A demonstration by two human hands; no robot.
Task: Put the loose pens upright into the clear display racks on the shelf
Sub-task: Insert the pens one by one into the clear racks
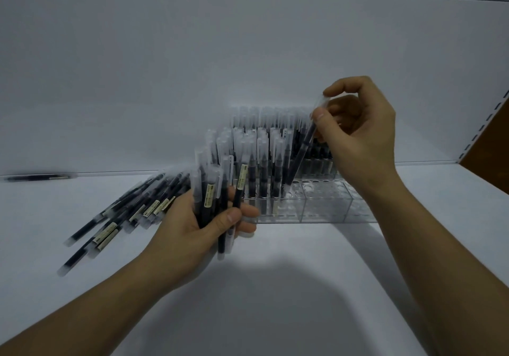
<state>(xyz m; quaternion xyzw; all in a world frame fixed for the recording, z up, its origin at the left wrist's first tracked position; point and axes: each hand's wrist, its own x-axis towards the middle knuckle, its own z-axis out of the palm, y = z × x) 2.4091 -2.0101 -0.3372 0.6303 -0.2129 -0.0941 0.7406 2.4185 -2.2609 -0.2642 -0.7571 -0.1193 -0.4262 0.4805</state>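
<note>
**Here, one pen tilted over the rack**

Here the right hand point(355, 132) pinches the capped top of a single pen point(300, 157) between thumb and curled forefinger. The pen leans to the left, its lower end at a hole in the front row of the clear rack point(325, 207). Standing pens point(261, 149) fill the rack's left and rear rows. The left hand point(198, 226) grips a bundle of pens point(209, 190), fingers wrapped round them, just left of the rack. More loose pens point(124, 212) lie fanned on the white shelf point(303, 273) behind that hand. A lone pen point(38, 177) lies at the far left by the back wall.
</note>
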